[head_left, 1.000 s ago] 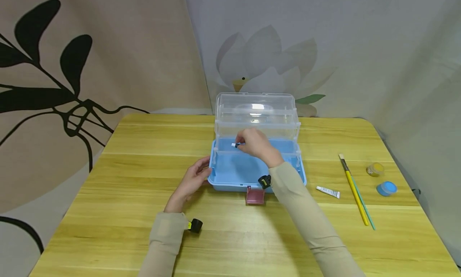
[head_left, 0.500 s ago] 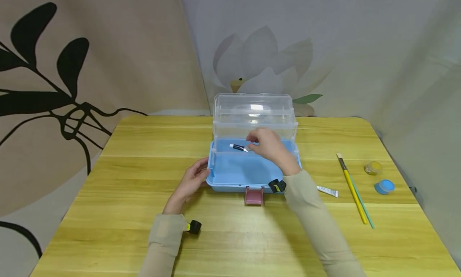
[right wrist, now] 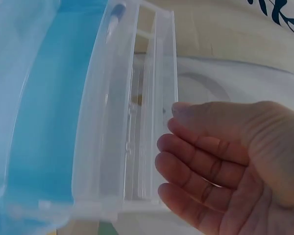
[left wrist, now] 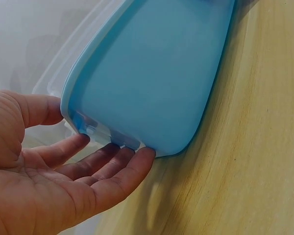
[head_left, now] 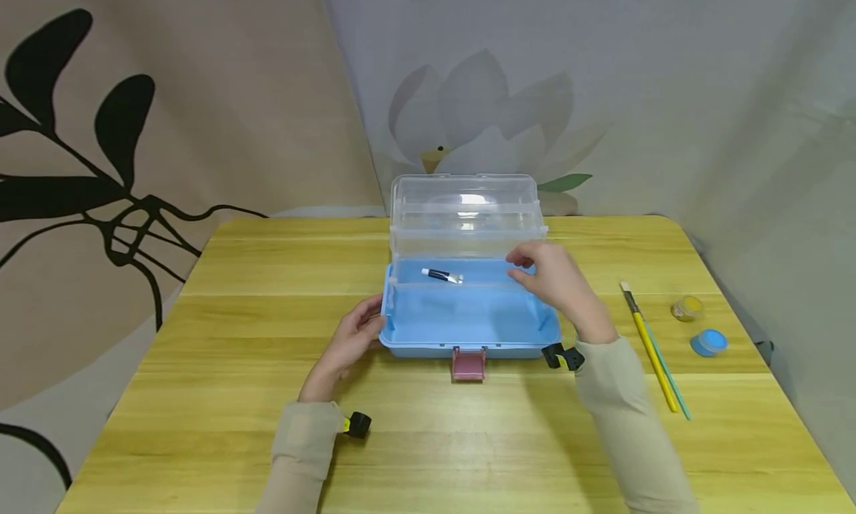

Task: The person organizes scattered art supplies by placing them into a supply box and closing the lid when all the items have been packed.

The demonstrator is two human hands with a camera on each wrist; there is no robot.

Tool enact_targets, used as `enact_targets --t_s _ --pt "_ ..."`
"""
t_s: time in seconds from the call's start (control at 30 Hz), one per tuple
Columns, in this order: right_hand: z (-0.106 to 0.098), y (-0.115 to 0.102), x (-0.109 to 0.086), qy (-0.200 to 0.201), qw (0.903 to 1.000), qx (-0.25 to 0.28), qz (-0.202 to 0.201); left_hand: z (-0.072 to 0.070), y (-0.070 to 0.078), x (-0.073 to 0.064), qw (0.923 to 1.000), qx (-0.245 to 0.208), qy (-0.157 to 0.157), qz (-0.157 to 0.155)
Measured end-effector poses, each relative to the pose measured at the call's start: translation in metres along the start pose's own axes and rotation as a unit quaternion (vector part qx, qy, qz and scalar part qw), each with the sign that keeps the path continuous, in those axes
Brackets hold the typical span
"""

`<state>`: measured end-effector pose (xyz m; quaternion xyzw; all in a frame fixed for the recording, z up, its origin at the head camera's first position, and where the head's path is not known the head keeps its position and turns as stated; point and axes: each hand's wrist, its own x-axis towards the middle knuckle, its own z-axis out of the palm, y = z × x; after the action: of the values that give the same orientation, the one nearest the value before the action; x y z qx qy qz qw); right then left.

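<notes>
A blue storage box (head_left: 468, 328) with clear stepped trays and a raised clear lid (head_left: 468, 194) stands on the wooden table. My left hand (head_left: 351, 339) rests at its left end; the left wrist view shows thumb and fingertips touching along the end of the box (left wrist: 152, 73). A small black-and-white paint tube (head_left: 442, 276) lies inside, toward the back left. Over the box's right side my right hand (head_left: 551, 280) holds nothing. Its fingers are loosely bent near the edge of the clear trays (right wrist: 105, 122) in the right wrist view.
Two brushes, one yellow (head_left: 649, 354) and one thin green (head_left: 669, 376), lie to the right. Beyond them stand a yellow paint jar (head_left: 686, 308) and a blue paint jar (head_left: 709, 342). A pink latch (head_left: 468, 364) hangs from the box front. Curtains hang behind the table.
My right hand has let go of the black-and-white tube in the box and moved right. Its forearm now covers the white tube on the table. The left hand keeps its place at the box.
</notes>
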<state>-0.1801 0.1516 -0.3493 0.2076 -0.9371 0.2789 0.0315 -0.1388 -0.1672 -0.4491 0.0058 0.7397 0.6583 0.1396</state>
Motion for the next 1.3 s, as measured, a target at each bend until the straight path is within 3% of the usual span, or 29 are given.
enact_targets --t_s 0.5,0.9,1.3 --pt "-0.018 0.048 -0.044 0.032 0.9987 -0.017 0.035 -0.003 -0.004 -0.001 1.0000 -0.001 -0.006 0.004" --pt "-0.003 0.090 -0.077 -0.057 0.9932 -0.017 0.100 -0.002 -0.003 0.001 0.9999 0.000 -0.011 0.007" --pt "0.013 0.109 -0.100 -0.116 0.9863 -0.009 0.116 -0.003 -0.003 0.001 0.9999 0.002 -0.015 0.004"
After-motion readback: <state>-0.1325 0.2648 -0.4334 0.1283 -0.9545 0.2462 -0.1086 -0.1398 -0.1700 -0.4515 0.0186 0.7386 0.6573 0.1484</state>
